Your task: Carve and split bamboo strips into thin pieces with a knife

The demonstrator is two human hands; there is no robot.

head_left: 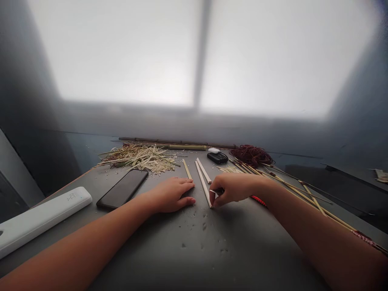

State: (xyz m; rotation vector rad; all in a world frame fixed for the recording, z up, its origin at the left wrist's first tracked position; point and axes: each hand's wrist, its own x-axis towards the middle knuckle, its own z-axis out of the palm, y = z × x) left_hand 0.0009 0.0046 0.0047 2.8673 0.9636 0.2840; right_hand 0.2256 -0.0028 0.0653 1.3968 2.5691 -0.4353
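My left hand (172, 195) rests palm down on the grey table (212, 246), fingers stretched out, touching the near end of a thin bamboo stick (187, 169). My right hand (232, 188) is closed around a red-handled knife (258, 200), its small blade tip (213, 191) against the near end of a longer pale stick (202, 184). A third, shorter stick (204, 170) lies just beyond, between the hands.
A heap of bamboo shavings (141, 158) lies at the back left, a black phone (123, 188) beside it, a white bar-shaped device (39, 218) at the left edge. Long bamboo rods (303, 192) fan to the right. Dark red cord (251, 154) and a small black case (217, 157) sit behind.
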